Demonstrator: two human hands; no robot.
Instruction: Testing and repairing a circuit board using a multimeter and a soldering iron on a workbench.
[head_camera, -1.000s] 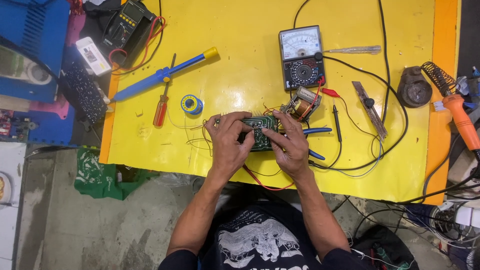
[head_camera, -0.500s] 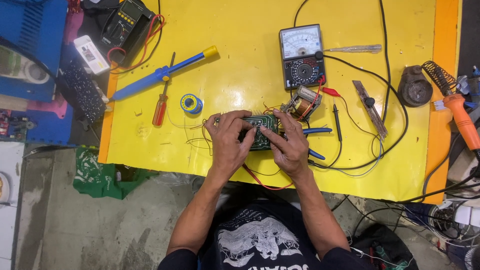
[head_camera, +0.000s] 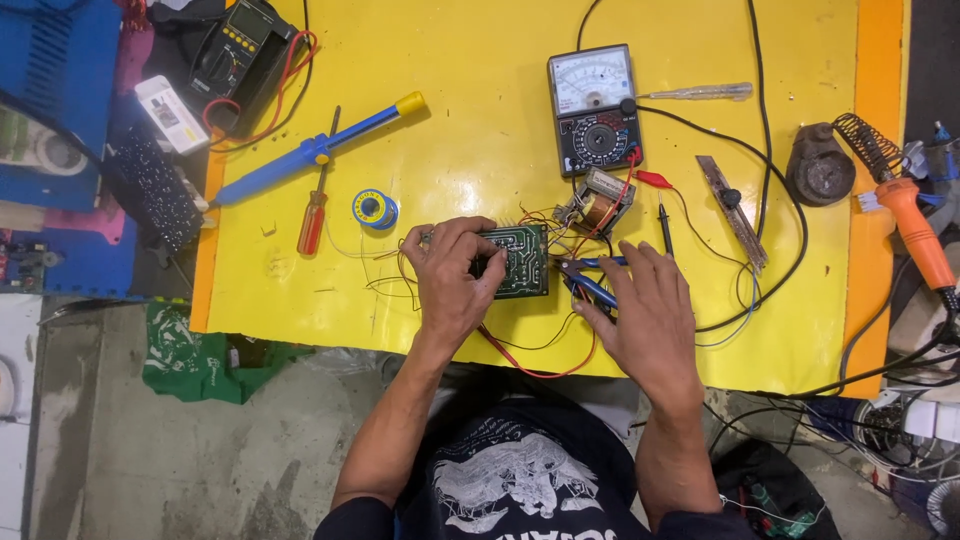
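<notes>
A green circuit board (head_camera: 524, 262) with loose red and black wires lies on the yellow table (head_camera: 460, 150) near its front edge. My left hand (head_camera: 452, 280) grips the board's left side, fingers curled over it. Apart from the board, my right hand (head_camera: 648, 312) sits just to the right with fingers spread. Its fingertips and thumb touch the blue-handled cutters (head_camera: 590, 280) lying beside the board. A small copper-wound transformer (head_camera: 596, 206) wired to the board sits just behind it.
Behind the board stand an analog multimeter (head_camera: 595, 110) with probes, a solder spool (head_camera: 375, 210), a red screwdriver (head_camera: 312, 220) and a blue desoldering pump (head_camera: 310, 155). A digital meter (head_camera: 240, 55) is at the back left. An orange soldering iron (head_camera: 915, 230) and its stand (head_camera: 825, 170) are at the right.
My right hand has let go of the board and moved right onto the blue-handled cutters. My left hand still holds the board in the same place.
</notes>
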